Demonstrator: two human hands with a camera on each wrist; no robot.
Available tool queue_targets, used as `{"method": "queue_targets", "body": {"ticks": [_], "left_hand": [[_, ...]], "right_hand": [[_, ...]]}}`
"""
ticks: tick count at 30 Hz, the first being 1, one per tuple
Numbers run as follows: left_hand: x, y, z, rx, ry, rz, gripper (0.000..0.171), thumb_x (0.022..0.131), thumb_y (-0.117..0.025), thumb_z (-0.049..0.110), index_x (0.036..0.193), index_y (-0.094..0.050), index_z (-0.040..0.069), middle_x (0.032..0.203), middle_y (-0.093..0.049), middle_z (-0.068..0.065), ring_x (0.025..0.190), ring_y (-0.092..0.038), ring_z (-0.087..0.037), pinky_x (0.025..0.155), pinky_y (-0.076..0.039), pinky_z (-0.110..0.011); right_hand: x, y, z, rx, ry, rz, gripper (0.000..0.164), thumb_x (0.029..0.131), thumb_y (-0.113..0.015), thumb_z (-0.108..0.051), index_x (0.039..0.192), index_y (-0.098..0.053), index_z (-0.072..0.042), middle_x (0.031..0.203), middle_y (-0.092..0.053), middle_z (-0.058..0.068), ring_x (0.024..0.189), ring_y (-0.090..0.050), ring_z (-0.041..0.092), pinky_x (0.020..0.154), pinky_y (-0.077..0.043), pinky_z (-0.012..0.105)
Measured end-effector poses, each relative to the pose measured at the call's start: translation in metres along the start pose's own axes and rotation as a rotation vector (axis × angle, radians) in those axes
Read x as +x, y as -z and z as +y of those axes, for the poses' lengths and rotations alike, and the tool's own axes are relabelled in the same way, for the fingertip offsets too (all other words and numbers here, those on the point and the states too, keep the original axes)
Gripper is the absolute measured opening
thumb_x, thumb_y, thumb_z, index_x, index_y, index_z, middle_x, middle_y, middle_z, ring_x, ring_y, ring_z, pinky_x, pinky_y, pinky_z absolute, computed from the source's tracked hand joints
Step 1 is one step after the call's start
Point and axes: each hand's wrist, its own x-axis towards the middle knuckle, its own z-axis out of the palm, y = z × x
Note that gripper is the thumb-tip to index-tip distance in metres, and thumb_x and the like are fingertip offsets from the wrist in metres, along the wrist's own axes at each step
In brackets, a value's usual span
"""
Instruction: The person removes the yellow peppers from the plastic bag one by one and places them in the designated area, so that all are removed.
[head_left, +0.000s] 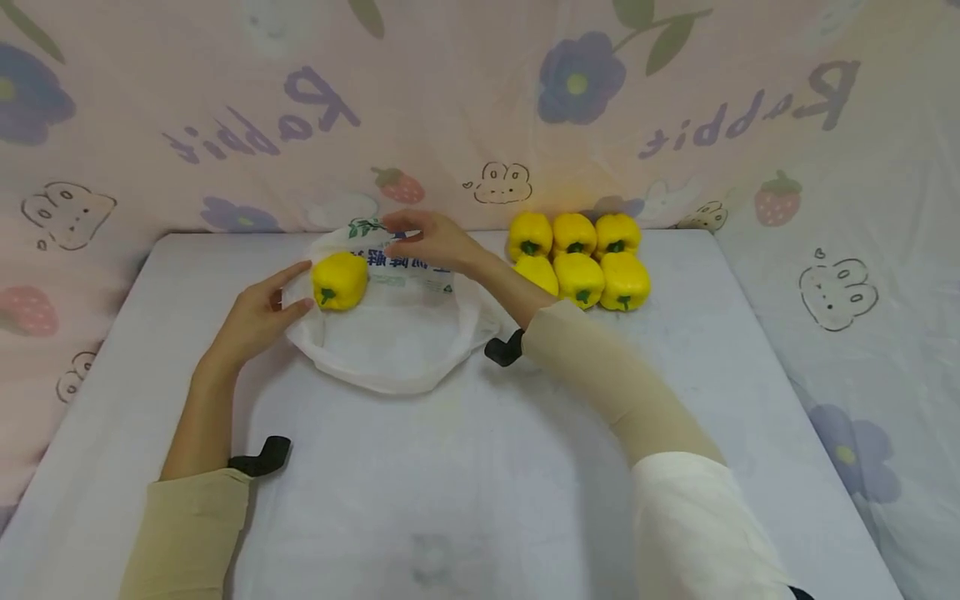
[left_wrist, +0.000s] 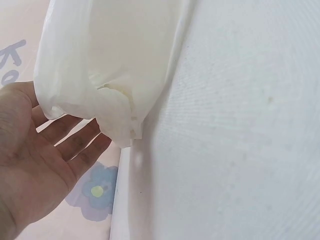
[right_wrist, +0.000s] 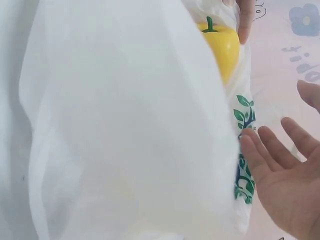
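A white plastic bag (head_left: 390,386) with green leaf print lies with its mouth spread wide. One yellow bell pepper (head_left: 340,282) with a green stem sits inside its left part, also seen in the right wrist view (right_wrist: 225,50). My left hand (head_left: 258,312) is at the bag's left edge beside this pepper, thumb and forefinger apart. In the left wrist view, its fingers (left_wrist: 80,142) reach behind the white plastic, which hides their tips. My right hand (head_left: 431,240) hovers by the bag's printed back side, fingers spread, holding nothing.
Several yellow bell peppers (head_left: 577,275) stand in two rows at the back right of the white table (head_left: 420,500); my right forearm partly covers one. A curtain (head_left: 450,100) printed with rabbits and flowers hangs along the table's back edge.
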Motion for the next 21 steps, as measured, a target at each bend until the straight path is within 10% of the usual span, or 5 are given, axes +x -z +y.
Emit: {"method": "queue_targets", "body": {"ticks": [21], "left_hand": [[0.0,-0.003,-0.002,0.015,-0.015,0.022,0.061,0.099,-0.062,0.035,0.154,-0.039,0.025,0.076,-0.038,-0.009,0.073,-0.038,-0.024,0.054,-0.032,-0.031]], "right_hand": [[0.035,-0.052,-0.001,-0.077,-0.273,-0.055,0.062,0.09,-0.068,-0.05,0.144,-0.049,-0.025,0.145,-0.053,0.0,0.128,-0.05,0.016,0.105,-0.043,0.033]]}}
